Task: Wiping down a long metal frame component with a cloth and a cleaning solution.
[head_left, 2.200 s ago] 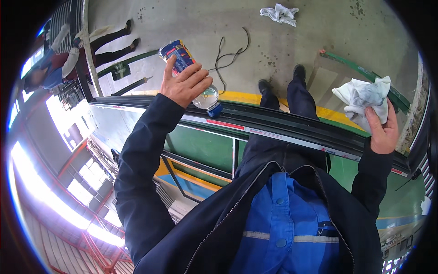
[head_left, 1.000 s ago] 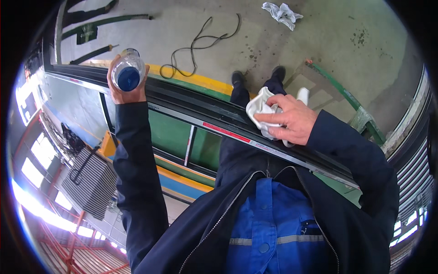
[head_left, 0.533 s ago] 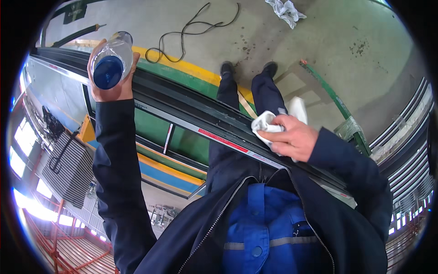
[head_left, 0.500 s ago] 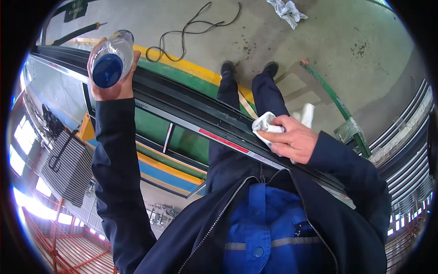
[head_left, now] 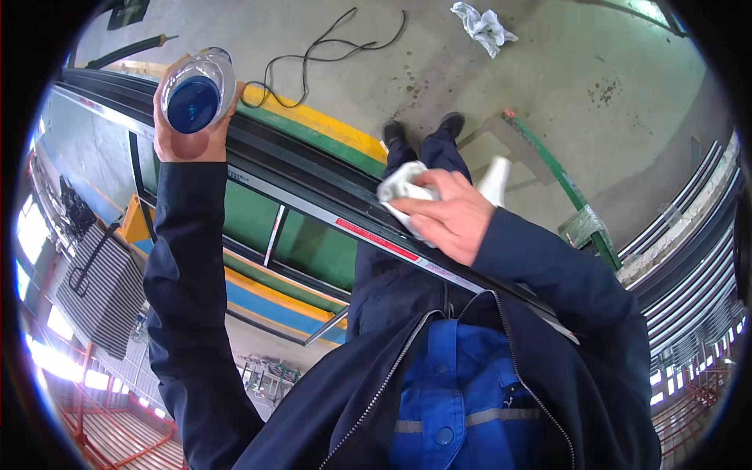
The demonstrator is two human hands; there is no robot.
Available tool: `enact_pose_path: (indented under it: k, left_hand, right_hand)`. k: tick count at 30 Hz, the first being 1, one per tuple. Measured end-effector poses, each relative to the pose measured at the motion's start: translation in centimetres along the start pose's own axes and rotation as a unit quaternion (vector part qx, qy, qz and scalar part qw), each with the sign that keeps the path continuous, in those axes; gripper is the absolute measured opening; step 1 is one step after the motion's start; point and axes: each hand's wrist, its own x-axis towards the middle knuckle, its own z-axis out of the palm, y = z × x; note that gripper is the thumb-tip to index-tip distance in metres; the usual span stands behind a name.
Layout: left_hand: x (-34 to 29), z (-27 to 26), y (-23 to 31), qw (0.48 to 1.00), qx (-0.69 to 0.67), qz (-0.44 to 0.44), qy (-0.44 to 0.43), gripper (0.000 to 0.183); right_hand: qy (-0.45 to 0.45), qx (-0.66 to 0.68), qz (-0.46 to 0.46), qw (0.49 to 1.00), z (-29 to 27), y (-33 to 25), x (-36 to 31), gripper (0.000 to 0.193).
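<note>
In my left hand [head_left: 188, 145] is a clear plastic bottle [head_left: 222, 74] with a dark blue patch at the end facing me; my fingers are wrapped round it. It is held over the far left part of a long black frame profile [head_left: 313, 168]. My right hand [head_left: 450, 211] grips a bunched white cloth [head_left: 401, 186] and presses it on the same profile, in front of my legs. One loose end of the cloth sticks up behind the knuckles. A red label strip [head_left: 376, 239] runs along the frame's pale near face.
Beyond the frame, a black cable [head_left: 305, 59] curls on the floor near a crumpled white cloth [head_left: 484, 30]. A green metal bar [head_left: 552, 160] stands to the right. Stacked metal profiles [head_left: 689, 258] lie at the far right, and a ribbed panel stack [head_left: 102, 290] at the left.
My right hand has slid left along the black profile with the cloth. My left hand still holds the bottle in nearly the same place, tilted slightly differently.
</note>
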Motion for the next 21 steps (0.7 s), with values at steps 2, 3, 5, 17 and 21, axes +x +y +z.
enact_pose_path:
  k: [2, 3, 5, 17, 21]
  left_hand:
    - [-0.3, 0.1, -0.3, 0.999, -0.052, -0.011, -0.007, 0.081]
    - [-0.3, 0.0, -0.5, 0.998, -0.053, -0.014, -0.003, 0.081]
    - [0.0, -0.7, -1.2, 0.979, -0.184, -0.083, -0.034, 0.074]
    - [0.2, -1.3, -2.3, 0.73, -0.611, -0.305, 0.0, 0.062]
    - [1.0, 0.0, -5.5, 0.612, -0.751, -0.183, -0.166, 0.051]
  right_hand:
    - [0.003, -0.03, -0.006, 1.0, -0.2, -0.8, 1.6, 0.035]
    - [0.01, -0.004, -0.012, 1.0, -0.3, -0.6, 1.3, 0.034]
    - [-0.011, -0.017, 0.021, 1.0, -0.2, 0.0, -1.3, 0.034]
    - [0.001, -0.024, 0.066, 0.998, 0.3, -0.8, -2.3, 0.035]
    - [0.028, -0.033, 0.059, 0.997, 0.6, -0.6, -0.9, 0.034]
